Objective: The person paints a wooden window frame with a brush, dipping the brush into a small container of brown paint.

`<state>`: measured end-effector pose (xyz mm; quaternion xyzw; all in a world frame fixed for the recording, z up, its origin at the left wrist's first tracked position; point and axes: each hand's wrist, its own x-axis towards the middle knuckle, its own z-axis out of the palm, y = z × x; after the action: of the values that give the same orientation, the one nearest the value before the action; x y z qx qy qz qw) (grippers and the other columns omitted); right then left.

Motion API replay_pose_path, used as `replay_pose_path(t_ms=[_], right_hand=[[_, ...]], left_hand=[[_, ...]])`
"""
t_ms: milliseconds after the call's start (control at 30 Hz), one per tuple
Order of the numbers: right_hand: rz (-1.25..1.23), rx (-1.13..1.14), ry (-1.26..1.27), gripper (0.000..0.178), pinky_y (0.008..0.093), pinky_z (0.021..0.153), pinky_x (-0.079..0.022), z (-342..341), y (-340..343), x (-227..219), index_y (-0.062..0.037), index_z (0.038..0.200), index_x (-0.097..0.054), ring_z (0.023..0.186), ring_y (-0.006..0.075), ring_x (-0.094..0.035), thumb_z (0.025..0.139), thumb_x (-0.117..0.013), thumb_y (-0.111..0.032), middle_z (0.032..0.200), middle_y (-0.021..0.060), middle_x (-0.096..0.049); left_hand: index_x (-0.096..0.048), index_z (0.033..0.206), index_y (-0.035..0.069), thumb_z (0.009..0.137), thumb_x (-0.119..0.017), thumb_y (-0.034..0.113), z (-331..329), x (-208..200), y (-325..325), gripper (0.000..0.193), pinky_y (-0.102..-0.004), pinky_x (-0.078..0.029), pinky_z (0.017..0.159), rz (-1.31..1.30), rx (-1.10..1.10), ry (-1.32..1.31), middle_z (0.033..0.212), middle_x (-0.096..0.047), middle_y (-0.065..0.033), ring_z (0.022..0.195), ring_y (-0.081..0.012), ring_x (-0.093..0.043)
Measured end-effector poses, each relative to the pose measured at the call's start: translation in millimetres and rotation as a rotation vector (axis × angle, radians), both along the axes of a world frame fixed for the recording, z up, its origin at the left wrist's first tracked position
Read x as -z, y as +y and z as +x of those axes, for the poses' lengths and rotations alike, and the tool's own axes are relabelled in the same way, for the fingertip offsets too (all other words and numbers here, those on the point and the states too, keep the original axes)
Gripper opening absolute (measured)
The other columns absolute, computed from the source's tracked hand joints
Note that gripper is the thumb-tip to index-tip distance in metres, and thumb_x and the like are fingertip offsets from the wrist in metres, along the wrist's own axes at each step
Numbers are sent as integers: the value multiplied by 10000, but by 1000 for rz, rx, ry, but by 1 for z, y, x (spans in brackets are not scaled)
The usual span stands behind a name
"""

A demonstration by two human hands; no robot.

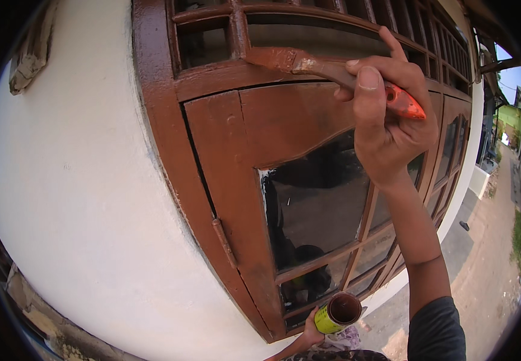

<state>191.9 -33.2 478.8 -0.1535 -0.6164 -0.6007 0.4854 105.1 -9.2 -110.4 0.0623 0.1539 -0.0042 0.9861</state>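
Observation:
Raised at the upper right, my right hand (396,114) grips a paintbrush (326,69) by its handle, whose end is red-orange. Brown paint coats the bristles, which touch the brown wooden window frame (206,79) at the lower corner of a small upper pane. Low down near the bottom edge, my left hand (313,330) is wrapped round a yellow-green paint can (330,319). The can is tilted so its open top shows, with brown paint inside. A patterned cloth (343,338) appears just beneath the can.
A hinged casement (230,138) with dark glass panes (314,204) fills the middle, its hinge (224,243) painted brown. White wall (80,198) lies to the left, with a wooden block (31,57) jutting from it. An alley (483,259) runs along the right.

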Motion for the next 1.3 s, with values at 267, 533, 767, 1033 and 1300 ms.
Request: replay_pose_path(t_ms=[267, 533, 767, 1033, 1300], right_hand=[[130, 1, -39, 49, 543, 1102, -372, -10, 10, -40, -17, 898, -681, 681, 151, -654, 882, -702, -58, 774, 51, -688], [33, 201, -63, 40, 545, 1090, -391, -36, -5, -24, -32, 801, -697, 625, 162, -627, 834, -716, -44, 707, 41, -671], [143, 156, -108, 73, 570, 1079, -391, -43, 1, -51, -27, 829, -675, 633, 142, -627, 866, -694, -86, 701, 40, -654], [-75, 430, -246, 98, 448, 915, -479, -67, -22, -60, -28, 809, -635, 607, 147, -565, 882, -682, -74, 680, 40, -601], [-257, 95, -137, 149, 198, 606, -425, -68, -6, -101, -13, 871, -601, 638, 42, -508, 995, -586, -93, 669, -33, -520]], left_hand=[[-638, 1277, 97, 995, -450, 517, -1, 11, -1, 540, -497, -420, 1090, 28, 12, 10, 1261, -678, -104, 1188, -321, -623], [-641, 1274, 106, 990, -452, 527, -1, 8, -4, 543, -494, -425, 1081, 34, 54, 25, 1250, -685, -90, 1179, -318, -629], [-599, 1340, 109, 1003, -399, 531, -7, -21, -10, 576, -506, -351, 1145, 99, 19, 195, 1362, -617, -114, 1294, -328, -544], [-645, 1279, 117, 993, -437, 523, -2, 4, -9, 538, -506, -386, 1113, 58, 29, 155, 1309, -652, -104, 1246, -329, -579], [-643, 1255, 90, 977, -471, 545, 1, 3, -10, 560, -490, -447, 1053, 47, 35, 134, 1224, -691, -104, 1148, -330, -637]])
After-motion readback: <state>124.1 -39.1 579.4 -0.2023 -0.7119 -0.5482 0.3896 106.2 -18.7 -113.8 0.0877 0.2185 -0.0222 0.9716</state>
